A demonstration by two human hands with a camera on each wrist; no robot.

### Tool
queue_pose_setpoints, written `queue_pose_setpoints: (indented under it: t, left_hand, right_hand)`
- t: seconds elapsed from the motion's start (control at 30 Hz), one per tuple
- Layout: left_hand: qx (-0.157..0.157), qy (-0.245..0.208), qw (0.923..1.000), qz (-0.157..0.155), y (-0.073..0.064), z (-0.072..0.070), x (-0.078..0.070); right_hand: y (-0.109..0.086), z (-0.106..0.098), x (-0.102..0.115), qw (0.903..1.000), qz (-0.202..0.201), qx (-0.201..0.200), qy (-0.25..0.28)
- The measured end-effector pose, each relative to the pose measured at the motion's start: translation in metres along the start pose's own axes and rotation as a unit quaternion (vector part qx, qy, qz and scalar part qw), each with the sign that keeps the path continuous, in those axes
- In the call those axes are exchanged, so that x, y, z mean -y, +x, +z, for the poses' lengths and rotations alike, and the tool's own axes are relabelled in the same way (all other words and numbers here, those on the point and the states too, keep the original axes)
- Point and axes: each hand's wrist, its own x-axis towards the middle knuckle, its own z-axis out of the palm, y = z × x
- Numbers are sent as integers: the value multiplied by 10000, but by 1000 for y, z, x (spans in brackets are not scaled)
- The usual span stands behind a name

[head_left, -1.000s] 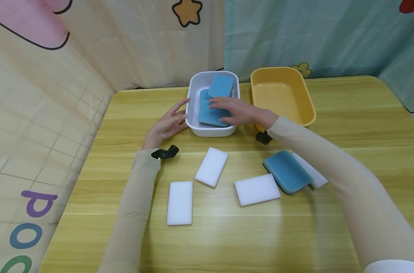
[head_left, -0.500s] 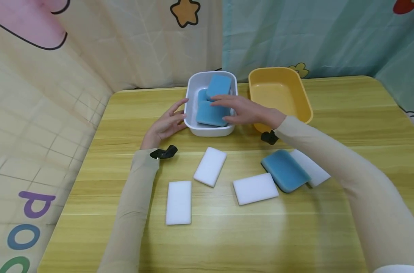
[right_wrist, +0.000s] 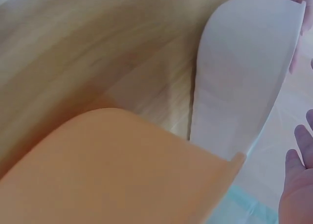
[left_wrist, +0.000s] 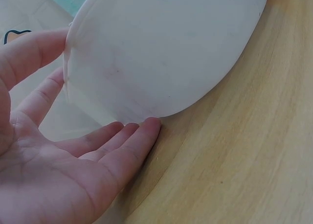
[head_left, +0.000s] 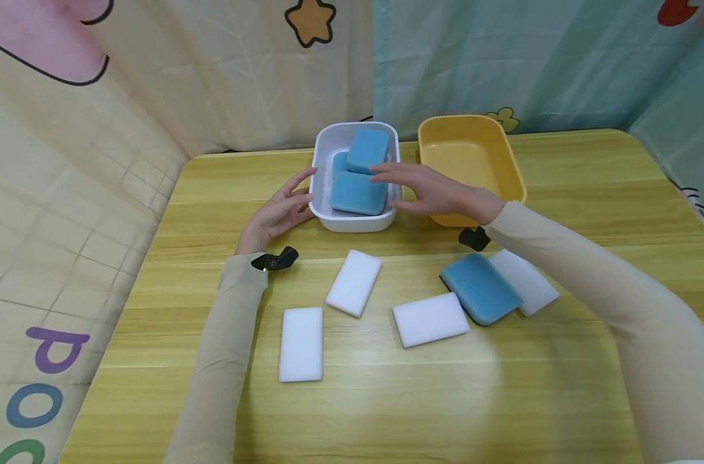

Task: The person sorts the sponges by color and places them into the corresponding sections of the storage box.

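Note:
A white plastic bin (head_left: 357,223) at the back of the table holds several blue sponges (head_left: 359,194), stacked and overlapping. Against the bin's left side rest the fingertips of my left hand (head_left: 277,211); the left wrist view shows this hand (left_wrist: 63,160) spread along the bin's wall (left_wrist: 161,53). My right hand (head_left: 435,191) hovers over the bin's right rim, fingers extended and holding nothing, just right of the front sponge. Only part of the right hand (right_wrist: 299,182) appears in the right wrist view, at its right edge.
A yellow bin (head_left: 464,158) stands right of the white one, partly behind my right hand. Nearer me on the table lie a blue sponge (head_left: 480,288) and several white sponges (head_left: 431,319). The blue one overlaps a white sponge (head_left: 524,281). Curtains hang behind the table.
My right hand has drawn back to the right, off the front blue sponge and toward the bin's right rim. The left hand has stayed at the white bin's left side.

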Motion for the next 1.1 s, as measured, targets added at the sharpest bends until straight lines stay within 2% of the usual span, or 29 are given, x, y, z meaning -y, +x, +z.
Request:
queue_pose_setpoints:
  t: [0.23,0.5,0.77,1.1]
  left_hand:
    - [12,-102,9999,-9,-2,-4,-3]
    - [-60,99,9999,-1,-1,-4,-4]
    - [-87,135,9999,51,-1,-6,-4]
    - [-145,99,9998,-43,-5,-6,-7]
  right_hand:
    - [-11,0,5,10000,-19,-6,36]
    - [-21,-2,9,9999,-113,-26,27]
    - [-28,0,9,9998,-138,-107,18]
    - [-37,1,11,9996,-254,-101,8]
